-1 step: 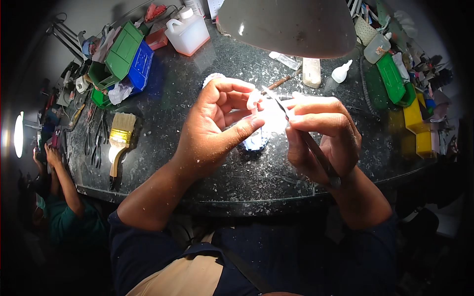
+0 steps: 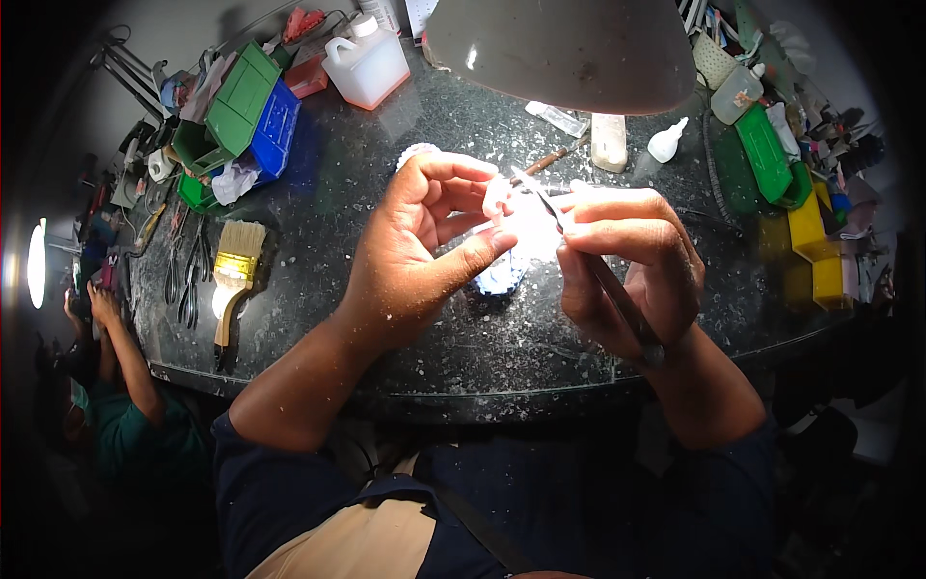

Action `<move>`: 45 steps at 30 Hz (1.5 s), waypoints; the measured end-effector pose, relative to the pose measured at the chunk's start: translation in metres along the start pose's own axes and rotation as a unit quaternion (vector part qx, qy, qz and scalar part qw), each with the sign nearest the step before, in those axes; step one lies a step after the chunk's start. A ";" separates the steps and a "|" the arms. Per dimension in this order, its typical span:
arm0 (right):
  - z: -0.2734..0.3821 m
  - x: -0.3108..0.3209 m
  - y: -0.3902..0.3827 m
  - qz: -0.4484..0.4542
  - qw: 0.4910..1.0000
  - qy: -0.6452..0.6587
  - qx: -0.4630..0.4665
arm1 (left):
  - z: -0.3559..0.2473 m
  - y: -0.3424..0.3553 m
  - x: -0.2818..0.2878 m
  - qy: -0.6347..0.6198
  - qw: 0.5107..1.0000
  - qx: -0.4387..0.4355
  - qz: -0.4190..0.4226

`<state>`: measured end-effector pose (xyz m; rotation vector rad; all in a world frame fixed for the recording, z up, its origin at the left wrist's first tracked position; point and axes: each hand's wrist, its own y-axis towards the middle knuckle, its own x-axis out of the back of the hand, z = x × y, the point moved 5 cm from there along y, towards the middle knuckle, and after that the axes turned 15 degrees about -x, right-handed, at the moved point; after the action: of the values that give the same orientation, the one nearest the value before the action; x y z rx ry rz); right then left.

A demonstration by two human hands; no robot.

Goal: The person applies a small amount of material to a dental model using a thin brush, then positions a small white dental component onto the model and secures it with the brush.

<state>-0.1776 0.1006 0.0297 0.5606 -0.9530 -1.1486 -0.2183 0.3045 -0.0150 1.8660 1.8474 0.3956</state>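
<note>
Under the bright lamp, my left hand (image 2: 410,236) is closed, its thumb and fingertips pinching a small pale piece (image 2: 496,198) whose shape is washed out by glare. Opposite it, my right hand (image 2: 637,256) is closed around a slim metal hand tool (image 2: 617,299) with a pointed tip. That tip rests beside the pale piece; I cannot tell whether they touch. The tool's wide end sticks out below my palm. A crumpled blue-white cloth or paper (image 2: 500,278) lies on the bench beneath my hands, mostly overexposed.
A grey lamp shade (image 2: 559,53) hangs over the dark bench, dusted with white crumbs. Left stand a brush (image 2: 234,275), pliers (image 2: 193,280), bins (image 2: 275,130) and a jug (image 2: 365,63). A white squeeze bottle (image 2: 667,141) and green bin (image 2: 765,154) are right. Another person's arm (image 2: 130,352) shows far left.
</note>
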 end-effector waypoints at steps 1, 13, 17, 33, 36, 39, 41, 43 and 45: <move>0.000 0.000 0.000 0.000 1.000 0.000 0.000 | -0.001 0.000 0.000 0.000 1.000 0.000 0.000; -0.009 0.000 -0.001 0.020 0.997 0.050 -0.060 | -0.006 0.000 0.002 0.065 0.998 -0.023 0.013; -0.015 -0.003 -0.006 0.028 0.992 0.077 -0.093 | -0.006 -0.001 0.003 0.064 0.997 -0.024 0.022; -0.015 -0.010 -0.007 0.043 0.984 0.134 -0.113 | 0.002 -0.006 0.000 -0.112 0.990 0.081 -0.017; -0.017 -0.012 -0.008 0.043 0.984 0.135 -0.109 | -0.002 -0.004 -0.001 -0.105 0.989 0.104 -0.016; -0.017 -0.012 -0.009 0.043 0.985 0.124 -0.109 | -0.001 -0.005 0.000 -0.111 0.988 0.102 -0.014; -0.017 -0.013 -0.009 0.040 0.985 0.128 -0.104 | 0.000 -0.006 0.000 -0.110 0.988 0.108 -0.021; -0.017 -0.013 -0.009 0.037 0.986 0.132 -0.100 | 0.001 -0.006 0.000 -0.108 0.987 0.114 -0.027; -0.016 -0.013 -0.008 0.041 0.987 0.125 -0.094 | 0.001 -0.007 0.001 -0.109 0.987 0.111 -0.032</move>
<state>-0.1692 0.1088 0.0105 0.4949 -0.6389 -1.0532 -0.2235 0.3051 -0.0197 1.9010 1.8563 -0.0386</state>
